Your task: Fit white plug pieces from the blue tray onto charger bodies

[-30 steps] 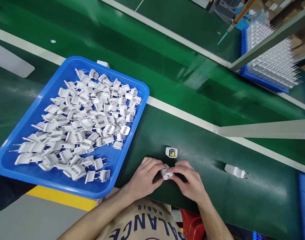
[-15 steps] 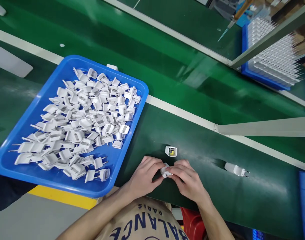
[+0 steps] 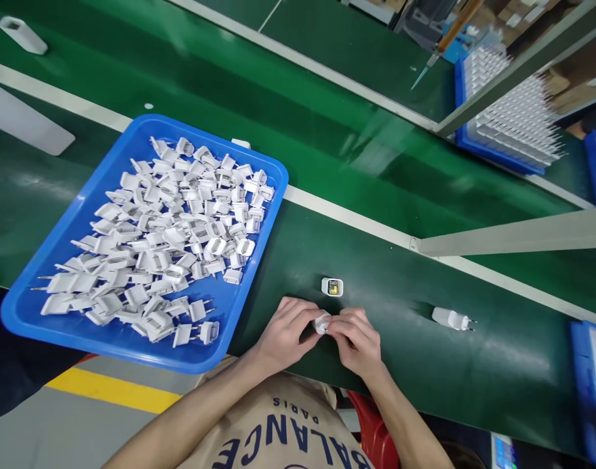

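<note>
Between my two hands is a small white plastic plug part (image 3: 322, 322), mostly covered by fingers. My left hand (image 3: 288, 331) pinches it from the left with thumb and forefinger. My right hand (image 3: 357, 335) grips it from the right, fingertips pressed on its edge. Just beyond my hands an open white charger housing (image 3: 332, 286) lies on the green table, showing a yellow component inside. Further right lies a white charger (image 3: 451, 318) with two metal pins pointing right. To the left, a blue tray (image 3: 146, 360) holds a heap of white plug parts (image 3: 165, 234).
A green belt (image 3: 327, 130) runs behind the table, with a white housing (image 3: 21, 34) on it at far left. A pale metal post (image 3: 512, 233) juts in from the right. Across the belt stands a blue tray of white pinned parts (image 3: 510, 111); a wooden-handled tool (image 3: 447, 42) hangs nearby.
The white plug part has turned slightly between my fingers, and my right hand has drawn a little to the left. Things on the belt have shifted right. The view has tilted slightly.
</note>
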A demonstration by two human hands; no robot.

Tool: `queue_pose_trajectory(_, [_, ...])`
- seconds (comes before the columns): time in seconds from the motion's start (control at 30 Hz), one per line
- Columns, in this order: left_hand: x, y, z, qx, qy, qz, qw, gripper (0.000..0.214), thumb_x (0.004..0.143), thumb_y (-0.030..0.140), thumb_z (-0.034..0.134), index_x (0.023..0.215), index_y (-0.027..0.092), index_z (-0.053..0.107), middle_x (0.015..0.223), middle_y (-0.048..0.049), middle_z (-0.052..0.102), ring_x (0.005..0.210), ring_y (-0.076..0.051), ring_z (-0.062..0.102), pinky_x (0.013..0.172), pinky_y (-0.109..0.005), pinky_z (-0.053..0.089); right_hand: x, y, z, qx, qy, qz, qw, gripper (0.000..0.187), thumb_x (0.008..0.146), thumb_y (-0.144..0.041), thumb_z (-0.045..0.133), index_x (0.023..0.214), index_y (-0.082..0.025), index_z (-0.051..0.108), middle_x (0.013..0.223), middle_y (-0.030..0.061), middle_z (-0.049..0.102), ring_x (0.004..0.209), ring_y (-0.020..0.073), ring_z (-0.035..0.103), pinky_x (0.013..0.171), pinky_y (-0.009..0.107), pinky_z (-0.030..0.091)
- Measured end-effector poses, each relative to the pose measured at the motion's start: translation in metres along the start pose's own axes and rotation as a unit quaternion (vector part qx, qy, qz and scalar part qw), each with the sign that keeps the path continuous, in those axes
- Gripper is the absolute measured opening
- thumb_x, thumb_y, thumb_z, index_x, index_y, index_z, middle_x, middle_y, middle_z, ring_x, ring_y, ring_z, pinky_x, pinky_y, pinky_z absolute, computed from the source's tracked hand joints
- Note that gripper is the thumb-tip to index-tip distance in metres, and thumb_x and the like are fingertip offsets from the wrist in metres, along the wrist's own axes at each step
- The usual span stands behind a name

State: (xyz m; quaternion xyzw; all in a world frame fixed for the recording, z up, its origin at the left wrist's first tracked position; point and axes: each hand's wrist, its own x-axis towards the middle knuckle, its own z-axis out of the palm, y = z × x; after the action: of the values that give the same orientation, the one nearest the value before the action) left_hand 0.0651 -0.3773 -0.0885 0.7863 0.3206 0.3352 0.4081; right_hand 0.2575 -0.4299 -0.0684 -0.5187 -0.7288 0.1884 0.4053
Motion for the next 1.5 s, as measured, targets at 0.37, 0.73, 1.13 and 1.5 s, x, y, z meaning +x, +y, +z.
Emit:
queue_pose_trajectory(0.37, [0.004,0.001,0.0,-0.035,-0.038,-0.053,0.997,0.02,0.094,0.03,0.073,0.114,0.026,0.072,0.114,-0.0036,0.076,0.108,-0.023,0.07,0.093,-0.039,0.049,0.004,-0.012,-0.013,0.021,-0.03,0.079,0.996,0.009,0.102,-0.026,0.066,0.106,-0.028,0.074,0.096,0.003,0.078,0.089,0.0216,0.072,0.083,0.038,0.06])
queue_pose_trajectory(0.73, [0.015,0.005,0.001,-0.092,-0.037,-0.151,0.984,0.022,0.078,0.011,0.075,0.093,0.027,0.076,0.103,-0.001,0.076,0.098,-0.024,0.071,0.089,-0.041,0.052,-0.054,-0.009,-0.033,0.037,0.238,0.215,0.946,0.028,0.106,-0.026,0.058,0.134,-0.026,0.059,0.103,0.0051,0.075,0.097,0.0213,0.073,0.093,0.04,0.058])
queue_pose_trajectory(1.13, [0.006,0.01,-0.01,-0.097,-0.02,-0.22,0.97,0.024,0.085,0.038,0.082,0.107,0.028,0.08,0.119,-0.0077,0.076,0.115,-0.025,0.069,0.098,-0.041,0.057,-0.076,-0.001,-0.016,0.087,0.267,0.263,0.923,0.024,0.103,-0.022,0.058,0.126,-0.027,0.063,0.101,0.0035,0.074,0.098,0.0226,0.069,0.09,0.039,0.057])
queue_pose_trajectory(1.5, [0.023,0.02,-0.014,-0.055,0.014,-0.307,0.95,0.029,0.072,0.041,0.092,0.096,0.028,0.085,0.119,-0.0076,0.075,0.112,-0.026,0.07,0.093,-0.036,0.058,-0.08,-0.002,-0.018,0.079,0.247,0.253,0.932,0.021,0.105,-0.018,0.055,0.124,-0.026,0.059,0.108,0.0051,0.072,0.105,0.0244,0.066,0.093,0.042,0.055])
